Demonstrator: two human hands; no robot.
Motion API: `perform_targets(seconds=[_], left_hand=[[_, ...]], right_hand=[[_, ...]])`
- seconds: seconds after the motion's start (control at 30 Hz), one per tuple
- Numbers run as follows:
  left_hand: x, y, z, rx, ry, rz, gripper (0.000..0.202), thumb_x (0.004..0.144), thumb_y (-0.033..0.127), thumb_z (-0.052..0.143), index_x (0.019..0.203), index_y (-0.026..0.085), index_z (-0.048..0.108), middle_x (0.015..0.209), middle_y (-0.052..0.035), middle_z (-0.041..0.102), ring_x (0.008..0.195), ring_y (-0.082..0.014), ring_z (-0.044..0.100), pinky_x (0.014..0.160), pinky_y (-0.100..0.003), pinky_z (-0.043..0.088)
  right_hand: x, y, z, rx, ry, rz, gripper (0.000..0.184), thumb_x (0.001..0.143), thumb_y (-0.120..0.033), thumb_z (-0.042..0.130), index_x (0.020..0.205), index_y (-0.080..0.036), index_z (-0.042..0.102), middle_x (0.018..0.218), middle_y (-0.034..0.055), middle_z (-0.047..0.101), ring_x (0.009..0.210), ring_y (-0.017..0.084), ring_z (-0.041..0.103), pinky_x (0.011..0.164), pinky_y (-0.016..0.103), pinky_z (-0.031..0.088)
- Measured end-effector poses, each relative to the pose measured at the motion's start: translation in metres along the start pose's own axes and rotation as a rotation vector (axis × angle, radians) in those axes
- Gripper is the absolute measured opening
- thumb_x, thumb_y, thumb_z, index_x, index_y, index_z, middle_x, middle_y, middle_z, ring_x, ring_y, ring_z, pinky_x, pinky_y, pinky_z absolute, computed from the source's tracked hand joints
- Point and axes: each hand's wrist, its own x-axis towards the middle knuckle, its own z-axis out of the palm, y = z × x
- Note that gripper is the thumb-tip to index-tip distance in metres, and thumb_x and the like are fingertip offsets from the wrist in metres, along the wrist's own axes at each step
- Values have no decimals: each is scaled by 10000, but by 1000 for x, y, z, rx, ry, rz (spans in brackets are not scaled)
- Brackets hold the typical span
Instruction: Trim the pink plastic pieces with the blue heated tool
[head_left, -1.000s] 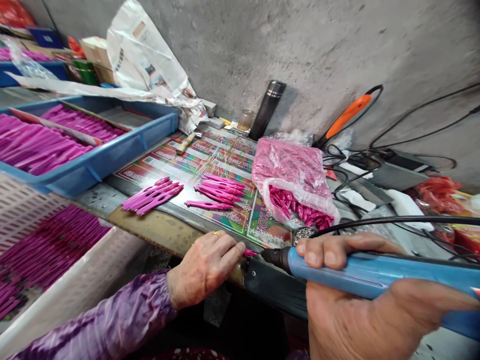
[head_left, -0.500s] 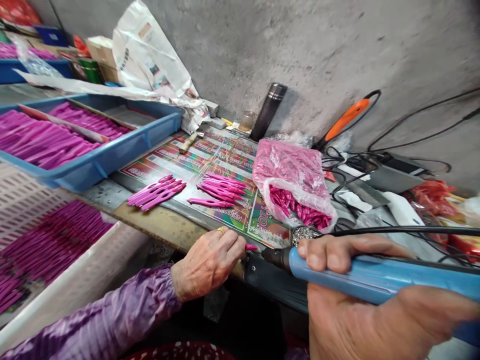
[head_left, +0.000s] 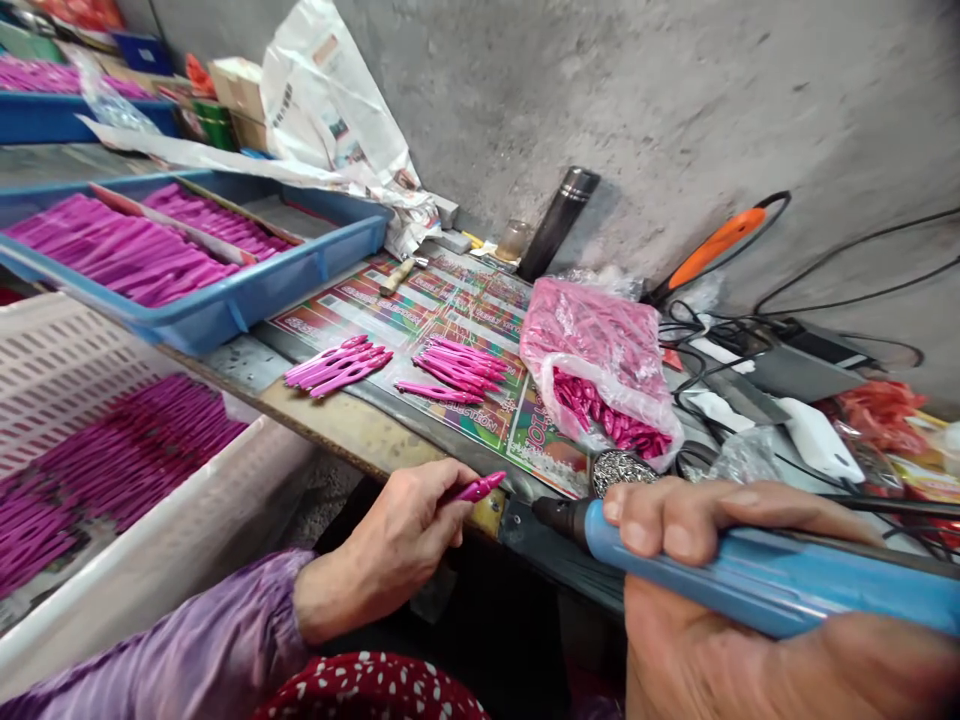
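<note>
The left hand (head_left: 390,550) has its fingers closed on a pink piece (head_left: 481,487), which sticks out past them at the front edge of the desk (head_left: 375,440). The right hand (head_left: 712,645) has its fingers wrapped around a blue tool (head_left: 787,580); the tool's black nose faces the piece and is near it but apart. Two bunches of similar pieces lie beyond on the desk, a left bunch (head_left: 337,366) and a right bunch (head_left: 459,370). Right of them sits an open bag (head_left: 589,330) of pink parts, with a dish (head_left: 622,472) of metal bits just in front. A blue tray (head_left: 202,325) of pieces stands at left
</note>
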Motion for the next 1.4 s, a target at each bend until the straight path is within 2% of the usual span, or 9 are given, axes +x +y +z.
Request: perform_targets(seconds=[0.07,0.2,0.43,0.57,0.67,1.0,1.1,1.2,1.4], left_hand=[[-6,0,-1,-107,-16,-135,229,1006,290,479,958,153,656,619,39,565,542,-100,487,518,-202,360],[-14,1,1,-275,-2,-300,278,968,405,504,895,161,615,621,25,578,524,-90,450,481,-193,328],[-20,9,5,-643,-73,-599,408,800,548,631,898,158,561,590,34,573,443,-58,423,437,-183,288],[-25,7,7,-733,-67,-634,440,764,550,677,907,147,572,606,33,589,452,-49,460,452,-176,309],[-27,5,12,-754,-34,-689,428,735,533,698,896,161,561,608,34,595,441,-49,451,426,-178,275],[-18,3,27,-964,59,-800,339,654,413,745,792,162,563,578,10,626,396,-49,459,401,-183,250],[-16,4,29,-937,96,-808,300,663,394,731,759,166,561,580,-4,633,388,-56,452,371,-182,225],[-16,5,32,-917,117,-813,266,691,379,713,743,168,559,584,-10,628,387,-57,435,352,-177,204],[-14,9,31,-872,136,-848,176,769,311,662,736,163,572,577,1,612,373,-48,400,332,-166,200]], right_hand=[[-3,2,0,-2,-42,-21,525,802,-728,700,750,-219,584,580,-64,502,521,125,483,613,323,482],[-8,5,1,-9,-116,-36,523,827,-727,672,770,-215,582,587,-61,517,527,133,509,618,335,485],[-11,9,5,5,-174,-59,503,851,-708,661,780,-215,592,594,-56,522,519,131,514,601,333,490],[-11,13,8,7,-202,-72,499,851,-706,662,784,-216,597,589,-56,519,510,129,505,581,325,479],[-11,15,9,8,-218,-79,492,860,-699,657,790,-215,603,590,-54,527,507,136,517,577,335,487],[-14,14,14,48,-247,-117,368,898,-566,694,810,-214,637,576,-49,552,473,145,518,532,338,486],[-11,15,10,40,-287,-111,293,896,-480,724,797,-216,646,570,-44,573,471,160,539,521,350,501],[-8,16,5,22,-361,-73,280,873,-469,753,798,-218,653,581,-39,593,486,170,567,541,368,527],[-13,15,13,54,-301,-39,290,877,-476,740,781,-219,649,567,-49,569,464,153,524,517,343,505]])
